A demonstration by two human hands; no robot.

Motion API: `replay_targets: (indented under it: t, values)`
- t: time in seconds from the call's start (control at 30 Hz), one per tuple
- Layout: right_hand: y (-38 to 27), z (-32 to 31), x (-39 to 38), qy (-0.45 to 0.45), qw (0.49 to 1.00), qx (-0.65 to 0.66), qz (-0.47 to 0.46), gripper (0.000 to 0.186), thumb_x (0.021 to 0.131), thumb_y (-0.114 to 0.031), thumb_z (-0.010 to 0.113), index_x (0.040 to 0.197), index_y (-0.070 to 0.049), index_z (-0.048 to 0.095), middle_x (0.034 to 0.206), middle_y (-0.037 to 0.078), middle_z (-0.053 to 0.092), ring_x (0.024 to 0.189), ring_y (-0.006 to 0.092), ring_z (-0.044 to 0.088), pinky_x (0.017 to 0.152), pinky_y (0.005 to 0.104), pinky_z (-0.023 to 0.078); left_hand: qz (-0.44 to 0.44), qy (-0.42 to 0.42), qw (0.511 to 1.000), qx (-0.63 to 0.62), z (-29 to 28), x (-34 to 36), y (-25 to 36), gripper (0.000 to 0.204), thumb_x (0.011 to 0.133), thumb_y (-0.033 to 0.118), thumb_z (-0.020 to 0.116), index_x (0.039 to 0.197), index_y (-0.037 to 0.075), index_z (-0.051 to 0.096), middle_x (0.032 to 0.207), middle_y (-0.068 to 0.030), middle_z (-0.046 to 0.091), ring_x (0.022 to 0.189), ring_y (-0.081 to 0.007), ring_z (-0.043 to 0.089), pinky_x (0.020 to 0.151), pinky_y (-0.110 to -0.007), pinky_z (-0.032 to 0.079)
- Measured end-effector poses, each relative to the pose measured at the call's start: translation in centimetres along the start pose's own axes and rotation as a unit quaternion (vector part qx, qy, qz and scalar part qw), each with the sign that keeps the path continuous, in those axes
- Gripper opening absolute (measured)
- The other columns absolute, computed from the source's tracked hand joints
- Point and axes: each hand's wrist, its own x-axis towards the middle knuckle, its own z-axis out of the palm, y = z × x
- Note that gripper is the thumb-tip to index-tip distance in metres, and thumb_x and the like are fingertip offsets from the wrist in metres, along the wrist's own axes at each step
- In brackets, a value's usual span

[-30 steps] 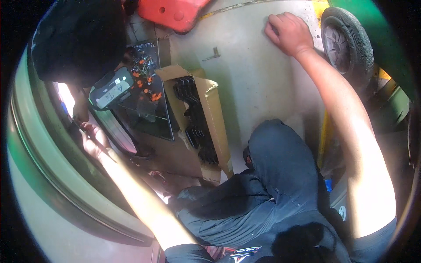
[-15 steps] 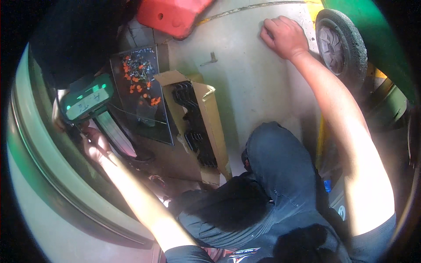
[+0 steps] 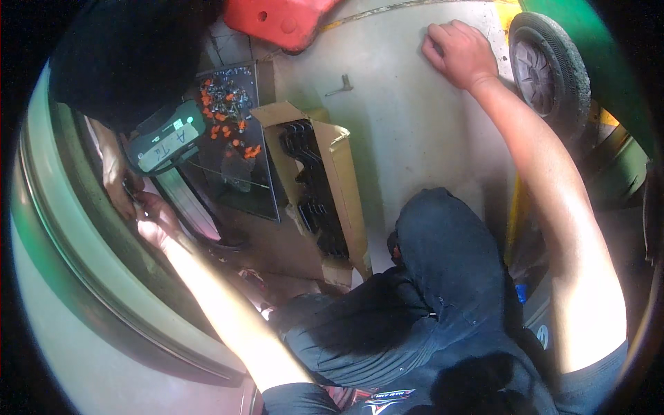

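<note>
My left hand [image 3: 153,220] is closed on a small object I cannot make out beside the curved sill [image 3: 83,207] of a vehicle panel, against a co-worker's hand [image 3: 121,187]. A grey-green device with a pale label [image 3: 166,142] sits just above them. My right hand [image 3: 460,52] rests on the pale floor [image 3: 401,138], fingers curled, nothing visible in it. Between my hands stand an open cardboard box [image 3: 342,187] of black metal brackets [image 3: 304,187] and a dark tray [image 3: 256,197] with several orange pieces [image 3: 242,149] and small metal fasteners [image 3: 235,90].
A co-worker in dark clothing [image 3: 124,62] is at upper left. A red plastic object [image 3: 277,17] lies at the top, a small metal bracket [image 3: 339,86] on the floor. A wheel [image 3: 539,62] and green body [image 3: 615,62] stand at right. My bent leg [image 3: 449,256] is below.
The co-worker's hand has come down to my left hand, more of it now showing. The device shifted left, then back. My right hand stays on the floor.
</note>
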Motion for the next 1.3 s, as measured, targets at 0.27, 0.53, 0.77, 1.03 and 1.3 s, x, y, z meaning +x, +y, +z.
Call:
replay_targets:
  t: [0.27, 0.53, 0.77, 1.03, 1.3]
  values:
    - [0.8, -0.7, -0.6, -0.039, 0.999, -0.032, 0.012, 0.014, 0.083, -0.024, 0.058, 0.077, -0.012, 0.054, 0.073, 0.004, 0.058, 0.078, 0.0237, 0.057, 0.071, 0.0391, 0.047, 0.022, -0.026, 0.999, -0.033, 4.4, -2.4, -8.4, 0.019, 0.089, -0.001, 0.05, 0.107, -0.005, 0.055, 0.105, -0.0152, 0.059, 0.096, -0.0227, 0.058, 0.086, -0.035, 0.051]
    - [0.8, -0.7, -0.8, -0.047, 0.998, -0.041, 0.015, 0.015, 0.084, -0.026, 0.058, 0.079, -0.012, 0.055, 0.075, 0.004, 0.059, 0.08, 0.0238, 0.058, 0.073, 0.0394, 0.048, 0.055, 0.092, 0.994, 0.005, 4.2, -2.9, -8.0, 0.026, 0.085, -0.004, 0.054, 0.111, -0.006, 0.053, 0.107, -0.0158, 0.059, 0.097, -0.0255, 0.059, 0.087, -0.036, 0.051]
    - [0.7, -0.9, -0.8, -0.056, 0.997, -0.051, 0.015, 0.015, 0.083, -0.026, 0.058, 0.078, -0.012, 0.055, 0.075, 0.003, 0.059, 0.08, 0.0233, 0.058, 0.073, 0.0393, 0.048, 0.053, 0.096, 0.993, -0.03, 3.0, -2.4, -7.4, 0.032, 0.082, -0.006, 0.054, 0.114, -0.007, 0.052, 0.111, -0.0167, 0.058, 0.099, -0.0263, 0.059, 0.087, -0.037, 0.05]
    - [0.1, -1.6, -0.5, -0.048, 0.997, -0.053, 0.01, 0.014, 0.083, -0.025, 0.058, 0.078, -0.012, 0.054, 0.075, 0.003, 0.059, 0.081, 0.0232, 0.058, 0.073, 0.0392, 0.048, 0.069, 0.104, 0.992, 0.0, 3.6, -2.7, -7.9, 0.031, 0.08, -0.006, 0.056, 0.111, -0.006, 0.053, 0.106, -0.0171, 0.058, 0.096, -0.0279, 0.058, 0.086, -0.038, 0.051]
    - [0.8, -1.1, -0.9, -0.053, 0.997, -0.048, 0.016, 0.015, 0.083, -0.025, 0.058, 0.078, -0.012, 0.054, 0.074, 0.003, 0.059, 0.08, 0.0234, 0.058, 0.073, 0.0388, 0.048, 0.068, 0.098, 0.993, -0.014, 4.0, -2.7, -8.4, 0.027, 0.083, -0.007, 0.054, 0.11, -0.006, 0.054, 0.103, -0.0155, 0.058, 0.095, -0.0263, 0.058, 0.085, -0.038, 0.051]
